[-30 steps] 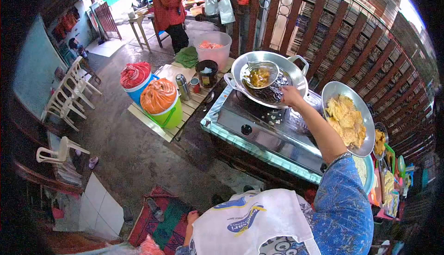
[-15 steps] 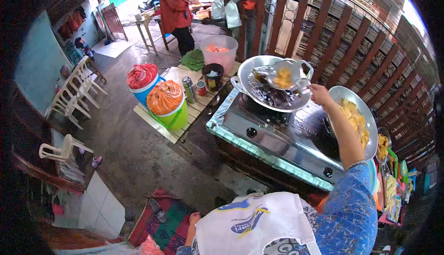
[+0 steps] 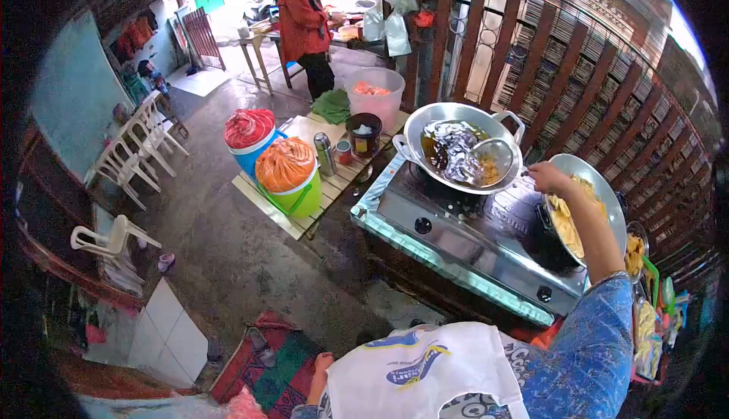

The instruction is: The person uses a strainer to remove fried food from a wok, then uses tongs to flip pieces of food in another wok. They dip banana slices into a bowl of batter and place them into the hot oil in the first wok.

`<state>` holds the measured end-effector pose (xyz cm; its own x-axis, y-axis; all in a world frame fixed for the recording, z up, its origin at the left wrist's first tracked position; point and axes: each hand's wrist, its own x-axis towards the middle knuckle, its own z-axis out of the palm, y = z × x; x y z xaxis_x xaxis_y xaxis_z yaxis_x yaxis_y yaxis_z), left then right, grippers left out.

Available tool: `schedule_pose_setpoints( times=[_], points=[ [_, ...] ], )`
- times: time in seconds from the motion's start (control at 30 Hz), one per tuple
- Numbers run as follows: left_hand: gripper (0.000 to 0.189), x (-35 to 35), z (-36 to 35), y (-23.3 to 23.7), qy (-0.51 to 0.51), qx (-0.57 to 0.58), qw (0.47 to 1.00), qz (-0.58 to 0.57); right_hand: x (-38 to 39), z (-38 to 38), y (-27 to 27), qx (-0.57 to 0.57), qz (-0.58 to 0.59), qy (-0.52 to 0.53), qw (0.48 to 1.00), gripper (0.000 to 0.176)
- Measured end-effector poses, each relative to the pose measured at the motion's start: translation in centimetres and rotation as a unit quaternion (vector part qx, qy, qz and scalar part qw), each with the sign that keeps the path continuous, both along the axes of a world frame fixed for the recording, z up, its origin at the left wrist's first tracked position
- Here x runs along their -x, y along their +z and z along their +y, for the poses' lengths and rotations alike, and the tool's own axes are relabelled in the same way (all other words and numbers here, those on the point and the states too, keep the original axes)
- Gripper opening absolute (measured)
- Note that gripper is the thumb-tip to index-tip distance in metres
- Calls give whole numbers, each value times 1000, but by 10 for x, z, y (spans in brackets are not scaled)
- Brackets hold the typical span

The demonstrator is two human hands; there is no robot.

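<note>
My right hand [image 3: 548, 177] is closed around the handle of a skimmer [image 3: 493, 153]. The skimmer's bowl sits low in the right side of a large metal wok [image 3: 422, 123], with small yellow-orange fried pieces [image 3: 490, 170] in and beside it. Dark, shiny oil [image 3: 449, 145] with bright reflections fills the wok's bottom. My left hand [image 3: 323, 362] hangs beside the white apron [image 3: 425, 381], away from the stove; its fingers are mostly hidden.
The wok stands on a two-burner stove [image 3: 478, 237]. To its right, a metal basin [image 3: 615, 191] holds yellow food. A low slatted table [image 3: 292, 225] bears buckets, including a green one [image 3: 304, 199], and a flask [image 3: 324, 153]. A person in red [image 3: 301, 24] stands beyond.
The skimmer, raised over the wok with yellow food in it, has come down into the oil on the right side. My right hand keeps hold of it. The view has shifted slightly.
</note>
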<state>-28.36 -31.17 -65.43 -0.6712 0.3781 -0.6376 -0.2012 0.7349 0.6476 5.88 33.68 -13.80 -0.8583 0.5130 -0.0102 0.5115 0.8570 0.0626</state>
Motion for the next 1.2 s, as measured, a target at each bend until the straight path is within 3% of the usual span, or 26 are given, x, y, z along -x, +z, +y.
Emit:
schedule_pose_setpoints(
  times=[0.03, 0.07, 0.1, 0.17, 0.2, 0.23, 0.3, 0.37, 0.4, 0.43, 0.5, 0.53, 0.6, 0.63, 0.67, 0.7, 0.8, 0.83, 0.93, 1.07, 1.2],
  points=[
    [17, 1, 1, 0, -4, -11, 1000, -4, 9, -15, 8, 0, 0, -1, 1000, 21],
    [17, 0, 0, 0, -7, -24, 1000, -10, 19, -30, 16, 139, 41, -123, 982, 23],
    [17, 0, 4, 9, -8, -39, 999, -17, 25, -42, 23, 273, 81, -242, 928, 24],
    [16, -1, -3, 5, -34, 16, 999, 28, 30, -44, 16, 312, 103, -212, 921, 24],
    [15, -2, -1, 14, -56, 69, 993, 75, 45, -60, 26, 348, 125, -279, 886, 23],
    [15, 7, 3, -1, -40, 15, 998, 39, 55, -70, 32, 381, 146, -344, 845, 22],
    [16, 9, 10, 13, -53, -44, 997, 28, 63, -67, 15, 436, 192, -337, 812, 20],
    [16, 10, 5, 16, -73, -100, 992, 25, 77, -77, 15, 431, 222, -324, 812, 20],
    [17, 2, -6, 16, -114, -168, 975, 91, 82, -73, 7, 484, 260, -314, 775, 19],
    [17, 4, -4, 12, -74, -146, 986, 34, 87, -69, -1, 534, 295, -301, 733, 19],
    [18, 7, 1, 6, 18, -98, 992, -73, 100, -60, -19, 495, 302, -288, 762, 18],
    [18, 7, 1, 1, 18, -98, 992, -73, 106, -58, -23, 455, 309, -275, 789, 18],
    [22, 5, 5, 8, -40, 59, 996, 51, 118, -65, -12, 468, 325, -294, 767, 20],
    [22, 8, 4, 2, -40, 60, 996, 51, 121, -66, -7, 481, 342, -312, 745, 22],
    [24, 11, 6, 6, -25, 11, 999, -27, 117, -53, -19, 514, 380, -305, 706, 21],
    [27, 12, 10, 17, -9, -38, 994, -105, 113, -50, -17, 515, 380, -305, 705, 21],
    [28, 9, 1, 8, -46, 55, 997, -6, 95, -35, -15, 389, 381, -248, 801, 22],
    [28, 8, 1, 6, -45, 54, 997, -6, 84, -27, -7, 276, 300, -232, 883, 25],
    [24, 1, -4, 4, -34, 77, 996, 36, 57, -15, 18, 68, 223, -231, 945, 26],
    [24, 0, -4, 0, -22, 46, 999, 12, 26, 13, 26, -66, 152, -284, 944, 32],
    [24, -1, -2, 1, -20, 22, 1000, 0, 18, 22, 23, -142, 98, -250, 953, 36]
  ],
)
